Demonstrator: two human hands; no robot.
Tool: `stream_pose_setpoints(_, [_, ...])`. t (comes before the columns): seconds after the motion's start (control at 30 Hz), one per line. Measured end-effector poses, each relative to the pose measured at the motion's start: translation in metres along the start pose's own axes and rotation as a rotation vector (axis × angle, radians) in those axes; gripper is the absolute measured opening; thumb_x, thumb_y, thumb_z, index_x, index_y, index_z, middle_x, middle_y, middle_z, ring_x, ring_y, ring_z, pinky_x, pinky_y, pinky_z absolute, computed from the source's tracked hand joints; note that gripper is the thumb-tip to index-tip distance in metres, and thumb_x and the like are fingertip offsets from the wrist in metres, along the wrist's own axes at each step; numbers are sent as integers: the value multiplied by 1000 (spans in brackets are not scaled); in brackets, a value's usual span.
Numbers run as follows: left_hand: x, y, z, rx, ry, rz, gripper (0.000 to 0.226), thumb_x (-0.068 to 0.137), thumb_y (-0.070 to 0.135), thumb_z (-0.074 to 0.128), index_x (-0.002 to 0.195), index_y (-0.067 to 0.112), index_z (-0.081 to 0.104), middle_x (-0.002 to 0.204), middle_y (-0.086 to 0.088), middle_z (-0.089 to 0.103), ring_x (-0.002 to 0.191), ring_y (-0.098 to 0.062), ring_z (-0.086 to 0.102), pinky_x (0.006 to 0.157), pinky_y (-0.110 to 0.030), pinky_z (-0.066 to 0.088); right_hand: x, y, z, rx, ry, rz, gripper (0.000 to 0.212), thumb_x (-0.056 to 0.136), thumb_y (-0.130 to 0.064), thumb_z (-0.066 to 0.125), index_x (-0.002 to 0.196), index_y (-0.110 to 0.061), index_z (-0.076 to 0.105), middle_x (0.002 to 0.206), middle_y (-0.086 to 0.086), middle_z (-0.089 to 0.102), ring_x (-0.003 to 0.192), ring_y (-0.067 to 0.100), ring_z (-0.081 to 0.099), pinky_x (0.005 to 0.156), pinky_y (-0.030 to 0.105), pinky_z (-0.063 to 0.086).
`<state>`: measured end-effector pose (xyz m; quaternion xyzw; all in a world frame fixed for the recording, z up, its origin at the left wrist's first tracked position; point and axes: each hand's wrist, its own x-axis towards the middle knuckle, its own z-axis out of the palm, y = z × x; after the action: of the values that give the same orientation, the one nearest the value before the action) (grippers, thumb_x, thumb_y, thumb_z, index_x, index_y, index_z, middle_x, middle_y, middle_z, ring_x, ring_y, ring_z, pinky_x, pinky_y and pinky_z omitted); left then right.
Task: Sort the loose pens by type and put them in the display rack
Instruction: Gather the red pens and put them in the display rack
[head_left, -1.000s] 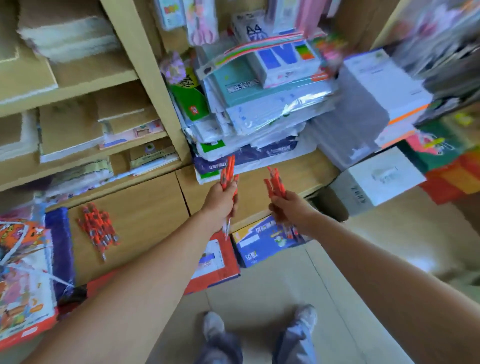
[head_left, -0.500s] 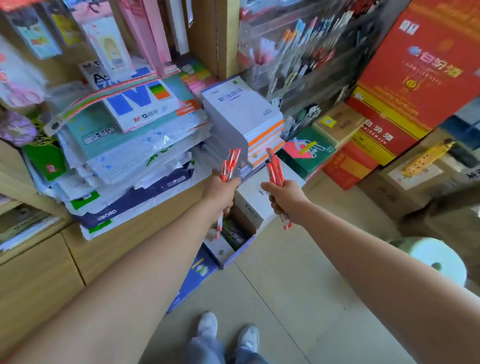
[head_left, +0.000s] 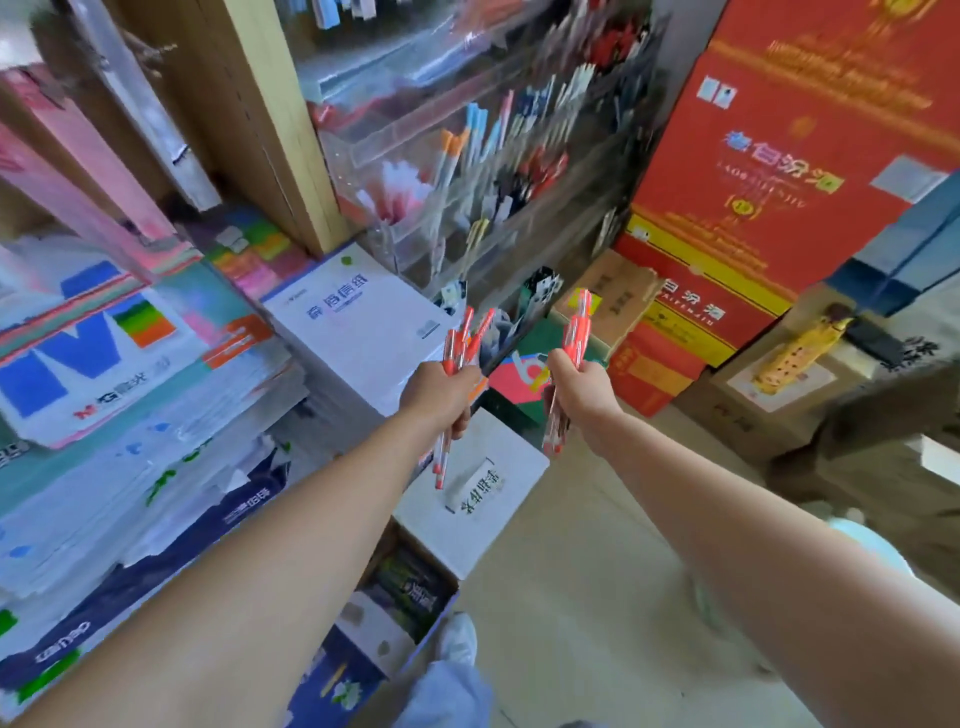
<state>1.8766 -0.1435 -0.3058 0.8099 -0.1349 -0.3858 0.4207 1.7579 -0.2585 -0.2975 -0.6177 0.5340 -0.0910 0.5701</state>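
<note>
Orange-red and clear plastic, the left bunch of pens (head_left: 460, 340) stands nearly upright in the left hand (head_left: 439, 395). The grip is wrapped tightly round the barrels at about mid-length. The caps fan out above the fist, and the tips stick out below it, in front of a white box (head_left: 483, 499) that sits on the floor (head_left: 597, 571).

The right hand (head_left: 582, 389) has its grip curled round the right bunch of pens (head_left: 577, 327). These are packed closer together, caps up, with the tips showing under the hand. The two hands are at much the same height, near each other but not touching, and both arms are stretched forward.

The display rack (head_left: 467, 171) is made of tiers of clear plastic compartments and rises beyond and above the hands, well apart from both bunches. It is blurred, but pens with orange, pale blue, white, black and red ends can be seen leaning in its compartments.

A wooden upright (head_left: 260, 119) stands just left of the rack, and a tall red carton (head_left: 779, 182) with printed characters stands to its right. A white ream of paper (head_left: 358, 322) lies below the upright, just left of the left hand in the view. Further left is a slumping pile of paper packs (head_left: 130, 415).

Brown cartons (head_left: 618, 296) sit low against the red one. On another carton further right lies a yellow spotted object (head_left: 800, 353), too blurred to identify. A pale shoe (head_left: 457, 639) shows at the bottom edge.
</note>
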Motion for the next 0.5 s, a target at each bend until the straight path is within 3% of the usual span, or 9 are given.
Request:
stream_pose_setpoints(0.13, [46,35,15,-42,13,-12,29,88,24,54,66,6,53,46,-11,51,40,-24,46,50,-28,43,54,-21,-15,-54,12,19,28,93,-27,42,68,-15,41,62,2,41,53,15,36,52,28,28])
stream_pose_setpoints(0.23, [80,59,32,-49,16,-17,29,88,21,54,63,6,54,40,-8,47,38,-23,43,49,-28,41,98,-37,-32,-85,-25,14,26,96,-28,40,74,-13,40,62,2,38,53,14,35,49,26,29])
stream_pose_setpoints(0.4, [133,102,68,14,56,-49,30,88,21,53,62,7,55,41,-7,51,33,-19,45,47,-27,43,178,-61,-65,-169,-123,-9,26,96,-32,40,78,-15,45,68,4,42,61,15,40,58,29,36])
stream_pose_setpoints(0.5, [159,126,91,-30,121,-69,29,90,21,52,64,8,55,45,-7,51,33,-17,44,44,-25,41,223,-79,-80,-163,-197,-55,22,97,-29,42,81,-15,48,65,2,42,55,14,39,54,27,35])
